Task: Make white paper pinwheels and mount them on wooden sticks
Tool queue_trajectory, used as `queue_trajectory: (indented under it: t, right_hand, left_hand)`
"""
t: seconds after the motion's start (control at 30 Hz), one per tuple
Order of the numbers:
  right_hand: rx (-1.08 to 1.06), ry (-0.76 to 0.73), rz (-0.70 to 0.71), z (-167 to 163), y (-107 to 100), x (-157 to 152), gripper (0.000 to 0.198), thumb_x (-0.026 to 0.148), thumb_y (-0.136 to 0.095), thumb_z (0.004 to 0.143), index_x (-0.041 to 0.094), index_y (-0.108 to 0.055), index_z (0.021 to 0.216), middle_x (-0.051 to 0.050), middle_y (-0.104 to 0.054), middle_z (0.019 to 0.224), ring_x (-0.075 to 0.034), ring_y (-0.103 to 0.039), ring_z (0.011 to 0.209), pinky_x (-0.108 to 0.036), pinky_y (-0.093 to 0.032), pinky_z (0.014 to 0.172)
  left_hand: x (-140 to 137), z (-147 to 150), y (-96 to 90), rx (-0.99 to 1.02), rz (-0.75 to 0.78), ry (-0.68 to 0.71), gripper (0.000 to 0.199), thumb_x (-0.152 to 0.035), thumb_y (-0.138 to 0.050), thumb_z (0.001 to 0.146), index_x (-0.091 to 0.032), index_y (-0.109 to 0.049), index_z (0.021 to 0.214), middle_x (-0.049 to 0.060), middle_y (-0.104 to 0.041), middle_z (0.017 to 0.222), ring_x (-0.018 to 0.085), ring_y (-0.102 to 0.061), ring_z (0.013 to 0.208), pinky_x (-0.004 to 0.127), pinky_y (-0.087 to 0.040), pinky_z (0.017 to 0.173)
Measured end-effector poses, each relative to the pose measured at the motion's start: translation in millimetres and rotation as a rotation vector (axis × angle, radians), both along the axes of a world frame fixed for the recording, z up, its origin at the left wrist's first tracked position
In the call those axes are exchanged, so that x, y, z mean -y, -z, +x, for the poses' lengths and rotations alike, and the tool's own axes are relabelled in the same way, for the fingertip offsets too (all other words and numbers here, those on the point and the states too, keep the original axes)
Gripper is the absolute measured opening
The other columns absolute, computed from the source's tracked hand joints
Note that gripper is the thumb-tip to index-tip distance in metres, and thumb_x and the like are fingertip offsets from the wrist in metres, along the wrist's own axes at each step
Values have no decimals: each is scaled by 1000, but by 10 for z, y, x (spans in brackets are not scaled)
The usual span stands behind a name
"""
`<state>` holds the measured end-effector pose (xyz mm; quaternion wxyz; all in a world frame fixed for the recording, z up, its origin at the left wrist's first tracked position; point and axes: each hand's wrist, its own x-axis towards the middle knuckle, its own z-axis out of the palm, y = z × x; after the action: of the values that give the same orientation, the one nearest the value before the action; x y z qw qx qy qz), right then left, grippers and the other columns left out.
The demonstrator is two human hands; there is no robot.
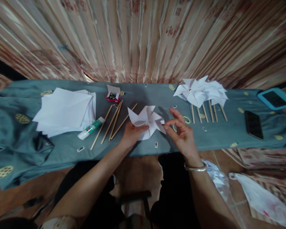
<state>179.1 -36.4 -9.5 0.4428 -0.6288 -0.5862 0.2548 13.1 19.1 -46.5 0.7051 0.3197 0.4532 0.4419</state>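
Observation:
A white folded paper pinwheel (146, 115) is in front of me near the table's front edge. My left hand (133, 132) grips its lower left side, thumb pressed on the paper near the centre. At the pinwheel's right blade is my right hand (180, 128), thumb and index finger pinched on a small dark item, perhaps a pin (163, 124); its other fingers are raised. Left of the pinwheel lie several wooden sticks (114, 122). A small red box (113, 95) with its lid up holds dark small pieces, too small to make out.
A stack of white paper (64, 109) and a glue stick (91, 128) lie on the left. Several pinwheels on sticks (193, 90) overlap at the back right. Green-handled scissors (186, 120) are partly hidden behind my right hand. Farther right are a phone (253, 124) and a blue-framed device (275, 98).

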Motion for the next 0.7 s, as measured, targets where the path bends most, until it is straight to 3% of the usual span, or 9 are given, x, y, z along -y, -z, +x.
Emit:
queue_trajectory:
  t: [0.17,0.3,0.47,0.7]
  right_hand:
    - [372,-32,-3,-117,9,37,10,28,-55,88,25,-64,84,-3,-34,153,-27,-22,146,-59,-27,113]
    - [524,-55,15,-154,67,41,14,30,-53,90,24,-65,89,-2,-26,156,-28,-14,148,-58,-27,113]
    - [522,-29,-16,-164,43,36,14,31,-52,91,26,-65,89,-1,-33,152,-30,-17,147,-60,-26,113]
    - [455,-61,36,-189,51,30,16,31,-51,92,24,-65,87,-1,-31,155,-29,-16,148,-57,-25,115]
  left_hand:
    - [67,53,-17,-4,0,5,37,-26,-86,48,-13,-73,80,4,-75,78,20,-67,73,35,-52,76]
    - [95,61,-28,-1,11,13,36,-26,-86,49,-12,-73,80,5,-75,78,19,-67,70,33,-52,72]
    - [118,54,-52,-24,49,1,27,-23,-84,52,-12,-73,75,3,-74,74,18,-66,67,30,-52,68]
    - [134,23,-90,-16,45,-5,25,-20,-81,54,-12,-74,76,4,-75,74,18,-66,67,30,-53,69]
